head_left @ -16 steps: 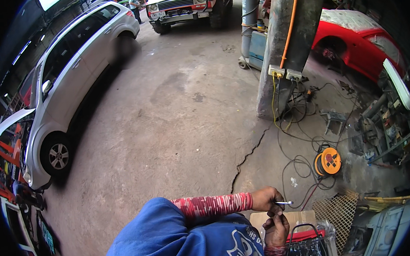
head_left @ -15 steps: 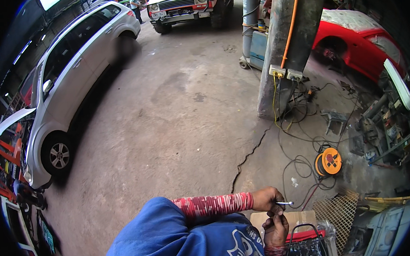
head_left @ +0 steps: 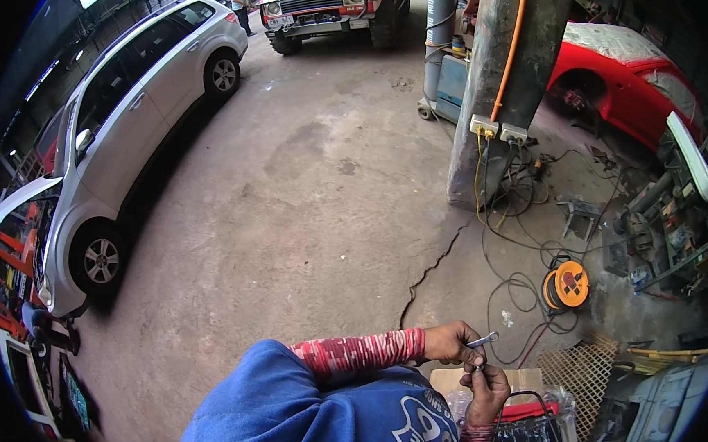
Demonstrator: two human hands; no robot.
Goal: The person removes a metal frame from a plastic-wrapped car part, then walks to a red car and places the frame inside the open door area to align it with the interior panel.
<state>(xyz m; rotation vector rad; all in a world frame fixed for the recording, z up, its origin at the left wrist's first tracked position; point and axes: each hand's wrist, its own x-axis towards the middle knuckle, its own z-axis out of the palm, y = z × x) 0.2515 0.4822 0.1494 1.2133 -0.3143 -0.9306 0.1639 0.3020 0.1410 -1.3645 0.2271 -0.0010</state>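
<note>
Left hand [head_left: 451, 342] pinches wrench [head_left: 484, 339]; likely stiff, slick, best held mid-shank. Right hand [head_left: 487, 392], beside wrench, pinches small item [head_left: 478, 368], kind unclear.

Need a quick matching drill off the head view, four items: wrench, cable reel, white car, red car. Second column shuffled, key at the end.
Column 1
1. Wrench
2. Cable reel
3. White car
4. Red car

Column 2
A. Upper right of the view, to the right of the pillar
B. Held in the left hand
C. Along the left side of the view
D. Orange, on the floor among loose cables

Pairs: 1-B, 2-D, 3-C, 4-A
</note>
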